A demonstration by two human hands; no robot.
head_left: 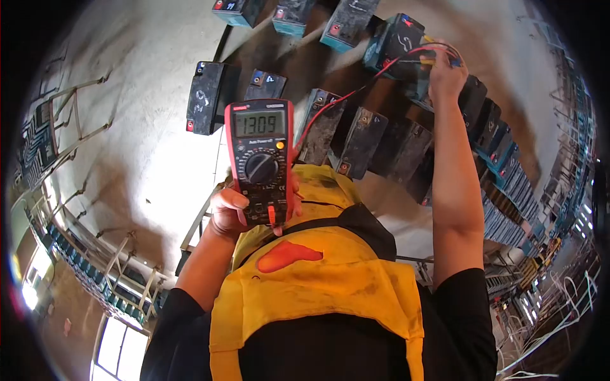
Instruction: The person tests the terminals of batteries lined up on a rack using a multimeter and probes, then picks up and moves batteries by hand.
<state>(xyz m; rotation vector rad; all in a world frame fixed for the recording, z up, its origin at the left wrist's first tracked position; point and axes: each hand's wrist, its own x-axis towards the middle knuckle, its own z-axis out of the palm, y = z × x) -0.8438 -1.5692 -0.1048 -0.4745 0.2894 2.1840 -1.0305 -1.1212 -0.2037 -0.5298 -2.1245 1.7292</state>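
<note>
My left hand is wrapped round a red and black multimeter, whose screen reads 1309, with any decimal point too small to tell. A red lead runs from the meter's side up to my right hand. The right fingers are closed on the test leads, with yellow and blue parts showing between them. That hand is over the right side of a dark battery with a teal base. Where the probe tips touch is hidden. I wear a yellow apron with a red patch.
Several more dark batteries stand in rows below and right of that one. One battery stands by itself left of the meter's top. Metal racks are at the left, and white cables hang at the lower right.
</note>
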